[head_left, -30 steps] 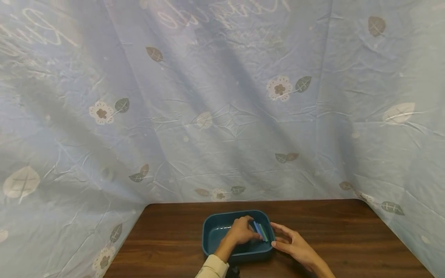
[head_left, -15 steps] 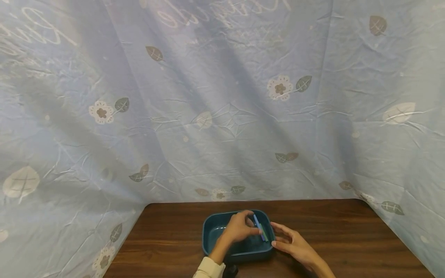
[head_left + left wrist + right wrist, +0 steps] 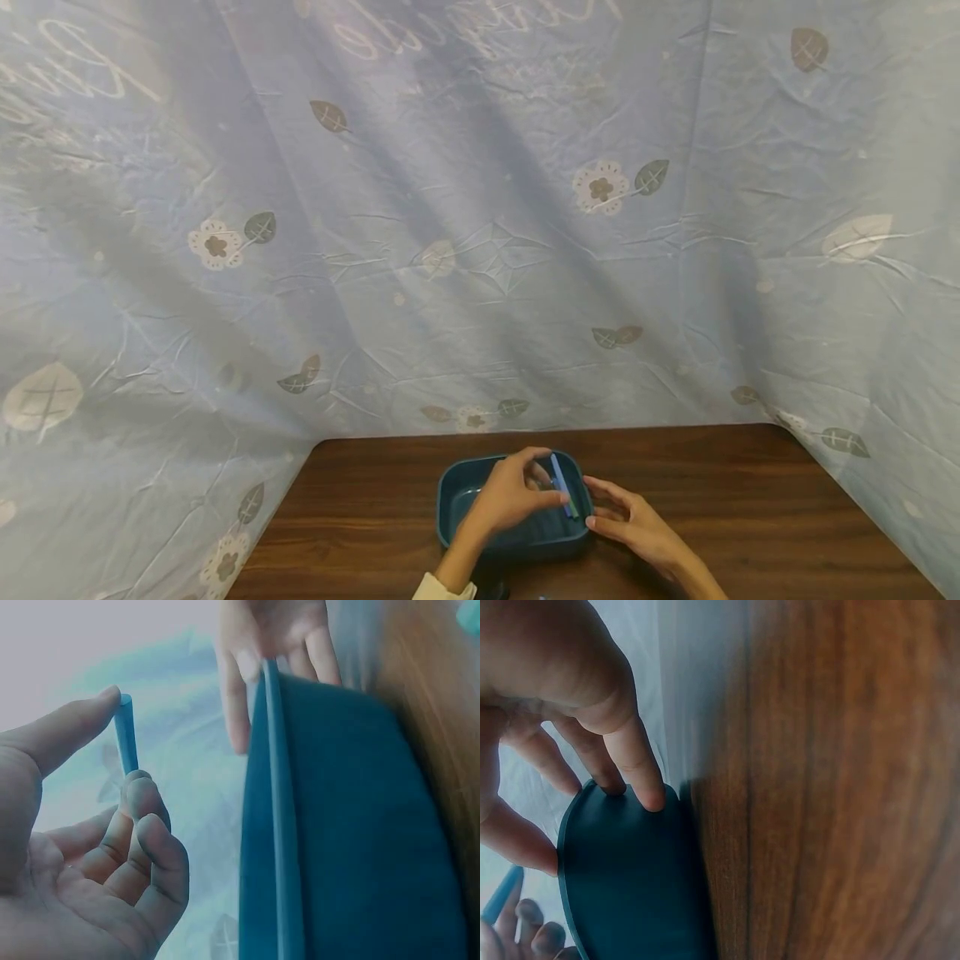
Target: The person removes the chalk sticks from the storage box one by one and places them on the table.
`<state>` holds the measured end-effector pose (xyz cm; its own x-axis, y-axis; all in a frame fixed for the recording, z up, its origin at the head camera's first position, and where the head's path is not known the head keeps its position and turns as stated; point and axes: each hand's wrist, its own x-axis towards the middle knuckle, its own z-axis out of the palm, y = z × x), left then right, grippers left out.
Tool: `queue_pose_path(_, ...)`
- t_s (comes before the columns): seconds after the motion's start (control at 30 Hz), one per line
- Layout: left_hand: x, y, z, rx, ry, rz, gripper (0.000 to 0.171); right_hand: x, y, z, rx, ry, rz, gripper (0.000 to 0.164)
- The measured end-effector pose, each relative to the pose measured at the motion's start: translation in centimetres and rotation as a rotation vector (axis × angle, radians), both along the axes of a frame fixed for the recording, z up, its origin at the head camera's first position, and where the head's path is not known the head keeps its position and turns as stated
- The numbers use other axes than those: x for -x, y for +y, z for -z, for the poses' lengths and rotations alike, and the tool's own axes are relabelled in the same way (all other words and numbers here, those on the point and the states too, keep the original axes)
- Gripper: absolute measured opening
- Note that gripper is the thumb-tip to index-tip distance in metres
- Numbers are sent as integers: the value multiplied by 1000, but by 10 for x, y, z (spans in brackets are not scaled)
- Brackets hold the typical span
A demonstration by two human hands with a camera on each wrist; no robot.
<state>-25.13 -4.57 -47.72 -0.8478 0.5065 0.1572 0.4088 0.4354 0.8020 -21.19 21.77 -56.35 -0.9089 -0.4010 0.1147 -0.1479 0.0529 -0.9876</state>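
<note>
A dark teal box (image 3: 450, 492) stands upright on the table. Over its right part my left hand (image 3: 506, 496) pinches a slim blue chalk-like stick (image 3: 126, 735) lengthwise between thumb and a fingertip; the other fingers curl loosely beneath. Beyond that stick a green stick (image 3: 575, 508), with a purple-blue one beside it, lies in the box near its right wall, partly hidden. My right hand (image 3: 637, 529) rests on the outside of the box's right end, its fingertips (image 3: 654, 801) spread over the wall and the thumb at the rim.
The brown wooden table (image 3: 750, 500) extends around the box. A pale patterned cloth (image 3: 480, 250) hangs behind and at both sides. Below the box, at the head view's bottom edge, a dark object (image 3: 495, 591) is partly cut off.
My left hand has risen from inside the box with the blue stick between thumb and finger, moving slightly up and away from the other sticks. My right hand stays at the box's end.
</note>
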Motion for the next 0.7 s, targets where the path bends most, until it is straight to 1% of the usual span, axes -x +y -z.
queue_pose_path(0.07, -6, -2, -3, -5, -5, 16, 76, 0, 0, -1, 1, -1, 0, 73)
queue_pose_path(0.17, -15, -5, -5, -13, -7, 41, 77, -1, 0, -1, 0, -4, -3, 74)
queue_pose_path(0.4, -35, -17, -4, -19, -2, 70, 75, -1, 0, -1, -4, 1, 1, 74)
queue_pose_path(0.7, -56, -29, -1, -34, -11, 107, 72, 0, 0, 1, -15, 14, 13, 73)
